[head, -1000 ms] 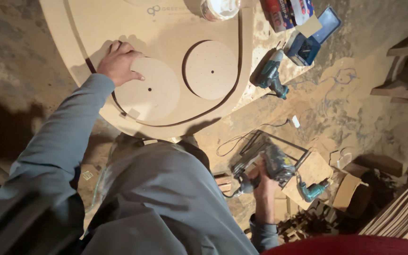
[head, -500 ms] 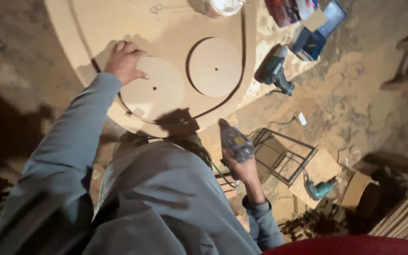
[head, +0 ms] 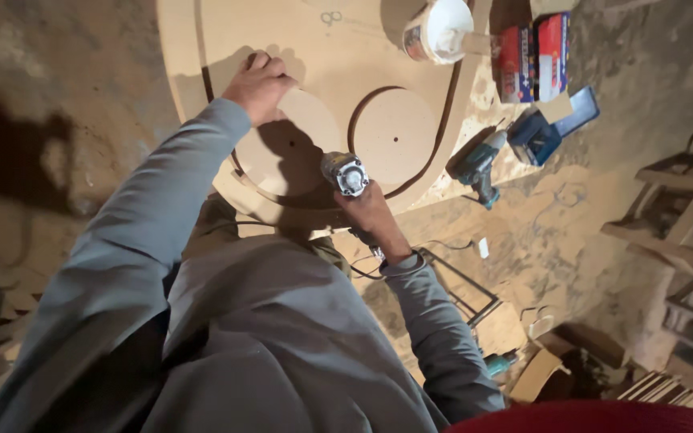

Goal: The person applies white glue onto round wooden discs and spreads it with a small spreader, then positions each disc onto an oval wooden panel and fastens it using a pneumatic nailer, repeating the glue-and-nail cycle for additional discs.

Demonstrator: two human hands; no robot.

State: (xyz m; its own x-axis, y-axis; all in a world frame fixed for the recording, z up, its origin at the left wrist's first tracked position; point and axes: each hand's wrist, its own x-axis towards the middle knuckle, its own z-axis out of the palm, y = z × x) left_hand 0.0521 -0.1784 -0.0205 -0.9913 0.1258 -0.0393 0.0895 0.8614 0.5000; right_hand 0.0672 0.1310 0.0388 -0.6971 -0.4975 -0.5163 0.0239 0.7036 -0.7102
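cut wooden discs (head: 395,132): 2 | power tools (head: 345,173): 2 | white tubs (head: 440,30): 1 | red boxes (head: 535,56): 2

At about one o'clock from where I stand, two flat rectangular cartons (head: 532,58) lie side by side at the far edge of the round board (head: 346,56), one mostly dark red, the other red with a blue band and a white strip down its side. Just beside them at twelve o'clock stands a round white tub (head: 440,29) with a coloured label wrapped round its wall, too small for me to make out. Down at four o'clock, on the dusty floor (head: 555,232), an open brown cardboard box (head: 541,374) lies tilted.
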